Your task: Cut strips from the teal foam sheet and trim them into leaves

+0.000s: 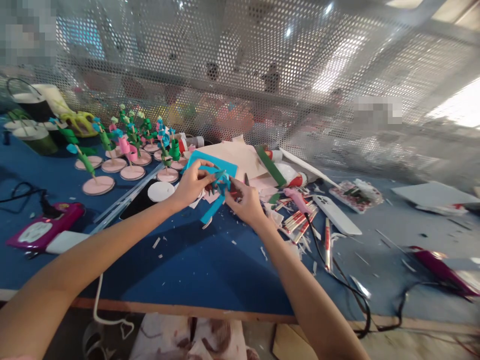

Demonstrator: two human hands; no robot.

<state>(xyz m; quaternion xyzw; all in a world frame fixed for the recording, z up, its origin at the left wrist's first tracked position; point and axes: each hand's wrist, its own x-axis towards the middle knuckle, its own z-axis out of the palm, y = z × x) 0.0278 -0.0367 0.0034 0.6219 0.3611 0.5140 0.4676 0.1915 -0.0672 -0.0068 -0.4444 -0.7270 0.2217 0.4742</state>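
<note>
1. Blue strip (212,211), curled at its upper end and trailing in a flat tail below, is held between a person's two bare hands, over the middle of a cluttered blue surface (195,280).

2. The left hand (193,184) reaches in with thumb and forefinger pinching the curled part of the strip.

3. The right hand (245,202) meets it from the other side, its fingers pinching the strip near the top of the tail; the exact point of contact is partly hidden.

4. Just behind the left hand lies a flat blue sheet (217,162), next to a pale pink sheet (242,152) with a green strip (270,166) slanting over its right side.

5. Near the left forearm, a white disc (161,191) lies partly over a flat black object (139,202), with long clear strips (123,196) alongside.

6. Farther left, small green, blue and pink flower-like models (88,164) stand in a group on round pink bases (98,185).

7. To the right of the hands, a pink glue gun (298,200) with a black cable (318,244) lies by red-and-white sticks (296,220), strewn among white scraps; a white phone (337,215) is just beside.

8. A purple power strip (71,215) sits at far left; a perforated metal screen (210,50) rises behind everything.
</note>
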